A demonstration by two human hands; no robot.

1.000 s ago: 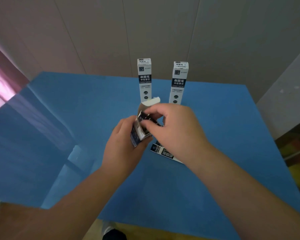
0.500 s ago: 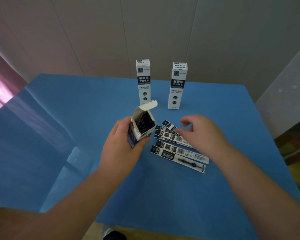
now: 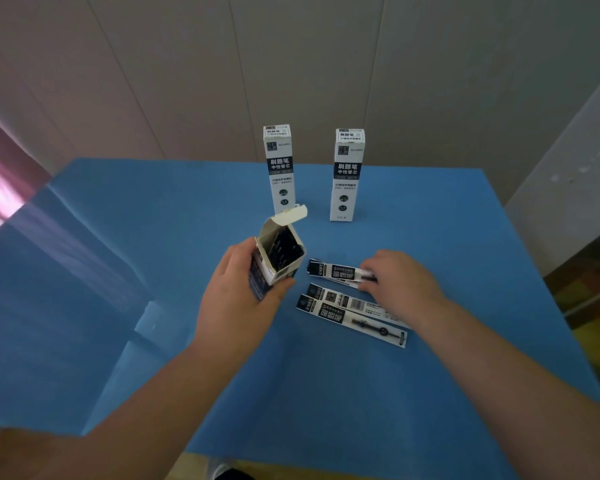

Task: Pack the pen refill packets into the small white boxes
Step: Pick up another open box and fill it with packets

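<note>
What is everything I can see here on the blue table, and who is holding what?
Closed boxes: two, white with dark labels, upright at the far side.
Open box: one, white, flap up, dark packets inside, held near the middle.
Loose refill packets: at least three, white and black, flat on the table right of the open box.
Table: one, blue.
Hands: left hand grips the open box; right hand touches the farthest packet.

dim, soft light | pink glare left | wide-angle edge distortion | slight blur
</note>
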